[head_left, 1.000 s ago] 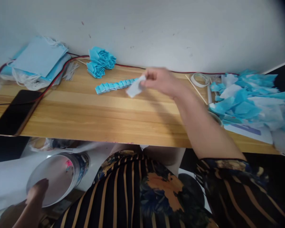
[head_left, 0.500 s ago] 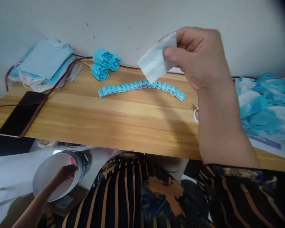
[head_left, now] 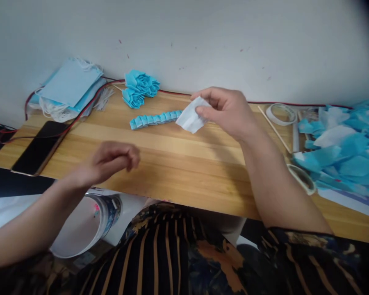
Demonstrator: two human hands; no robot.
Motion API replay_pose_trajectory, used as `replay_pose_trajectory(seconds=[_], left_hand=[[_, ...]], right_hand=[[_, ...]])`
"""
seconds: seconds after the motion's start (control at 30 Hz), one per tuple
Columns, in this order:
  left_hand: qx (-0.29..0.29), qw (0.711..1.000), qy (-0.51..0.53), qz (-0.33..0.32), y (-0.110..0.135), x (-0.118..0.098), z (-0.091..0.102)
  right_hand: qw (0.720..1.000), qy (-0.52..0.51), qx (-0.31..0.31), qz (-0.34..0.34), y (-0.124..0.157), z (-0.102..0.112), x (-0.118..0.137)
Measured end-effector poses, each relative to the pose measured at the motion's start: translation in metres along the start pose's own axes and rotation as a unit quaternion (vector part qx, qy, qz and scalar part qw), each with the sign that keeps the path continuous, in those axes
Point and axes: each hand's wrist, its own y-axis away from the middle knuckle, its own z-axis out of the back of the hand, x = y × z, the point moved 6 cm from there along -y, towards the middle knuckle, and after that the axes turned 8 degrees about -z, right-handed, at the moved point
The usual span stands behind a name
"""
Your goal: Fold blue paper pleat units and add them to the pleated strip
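Note:
My right hand (head_left: 230, 112) pinches a small pale blue-white paper piece (head_left: 191, 119) just above the wooden table (head_left: 178, 164). Behind it lies a pleated blue paper strip (head_left: 155, 119), partly hidden by the piece and the hand. My left hand (head_left: 110, 162) hovers over the table's front left part with its fingers curled loosely inward; nothing shows in it. A cluster of folded blue paper flowers (head_left: 140, 87) sits by the wall.
A black phone (head_left: 38, 147) lies at the left edge, with a stack of blue sheets (head_left: 69, 84) and a red cable (head_left: 80, 110) behind it. Blue and white paper scraps (head_left: 341, 147), tape rings (head_left: 279, 113) and a thin stick (head_left: 273, 129) crowd the right. A white bucket (head_left: 86, 223) stands below the table.
My left hand has come up from the white bucket to above the table's front. My right hand has lowered the paper piece from high up to just above the strip.

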Motion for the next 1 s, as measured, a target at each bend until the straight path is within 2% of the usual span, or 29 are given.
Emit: replay_pose_trajectory(seconds=[0.03, 0.13, 0.17, 0.23, 0.33, 0.43, 0.53, 0.7, 0.83, 0.93, 1.0], left_hand=[[-0.023, 0.999, 0.044, -0.023, -0.024, 0.002, -0.006], [-0.086, 0.989, 0.122, 0.005, -0.081, 0.020, -0.024], [-0.088, 0.987, 0.138, -0.001, -0.095, 0.023, -0.030], [-0.058, 0.988, 0.144, -0.023, -0.117, 0.024, -0.043], [0.015, 0.980, 0.196, -0.033, -0.137, 0.024, -0.061], [0.059, 0.967, 0.246, -0.016, -0.146, 0.029, -0.072], [0.063, 0.965, 0.256, -0.009, -0.151, 0.036, -0.078], [-0.010, 0.971, 0.239, 0.019, -0.147, 0.045, -0.075], [-0.076, 0.946, 0.313, 0.041, -0.141, 0.053, -0.071], [-0.095, 0.930, 0.351, 0.049, -0.139, 0.057, -0.071], [-0.097, 0.926, 0.363, 0.050, -0.138, 0.060, -0.071]], right_hand=[[1.000, 0.008, 0.004, -0.004, 0.004, -0.001, -0.004], [0.999, 0.029, 0.013, -0.022, 0.015, -0.001, -0.015], [0.999, 0.032, 0.014, -0.029, 0.019, 0.000, -0.018], [0.999, 0.033, 0.016, -0.041, 0.025, 0.001, -0.023], [0.998, 0.029, 0.013, -0.056, 0.032, 0.002, -0.028], [0.997, 0.031, 0.001, -0.070, 0.035, 0.002, -0.031], [0.997, 0.028, -0.003, -0.077, 0.036, 0.001, -0.036], [0.993, -0.061, -0.023, -0.095, 0.040, 0.000, -0.050], [0.975, -0.173, 0.012, -0.140, 0.045, -0.005, -0.061], [0.968, -0.195, 0.043, -0.153, 0.046, -0.011, -0.062], [0.969, -0.186, 0.038, -0.156, 0.045, -0.015, -0.062]])
